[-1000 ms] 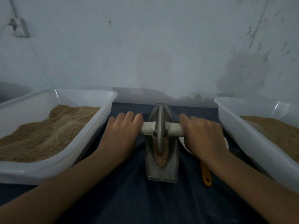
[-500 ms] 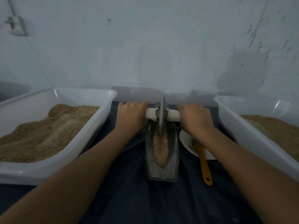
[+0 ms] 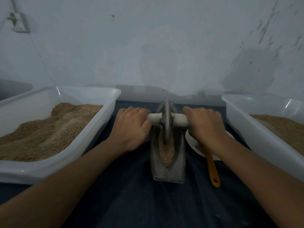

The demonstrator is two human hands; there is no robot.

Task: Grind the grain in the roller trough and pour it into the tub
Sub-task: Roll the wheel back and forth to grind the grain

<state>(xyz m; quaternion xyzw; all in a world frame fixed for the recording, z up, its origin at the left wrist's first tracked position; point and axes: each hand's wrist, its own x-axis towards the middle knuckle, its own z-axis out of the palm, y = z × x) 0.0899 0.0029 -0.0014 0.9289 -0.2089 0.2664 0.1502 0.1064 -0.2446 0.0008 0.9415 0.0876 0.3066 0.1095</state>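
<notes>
— Gripping where, exactly?

— You had both hands curled round the white axle (image 3: pixel 179 120), your left hand (image 3: pixel 131 129) on its left end and your right hand (image 3: pixel 205 127) on its right end, fingers wrapped over the top, with the metal wheel (image 3: pixel 167 122) upright between them.

— And the grain?

— The grain (image 3: pixel 166 151) lay in the groove of the roller trough (image 3: pixel 167 155), mostly heaped toward your near end; the wheel sat in the far half. The trough stood on the dark cloth (image 3: pixel 139 195) between the left tub (image 3: pixel 92 129) and the right tub (image 3: pixel 243 122), both already holding tan meal.

— How would it handle?

— I judged the trough stiff and heavy, probably cast metal, with smooth sloping sides. For pouring, you would likely have wanted both hands under its ends, tipping slowly, since loose grain runs fast. A plate (image 3: pixel 191 140) and orange-handled tool (image 3: pixel 213 170) lay just right of it.
</notes>
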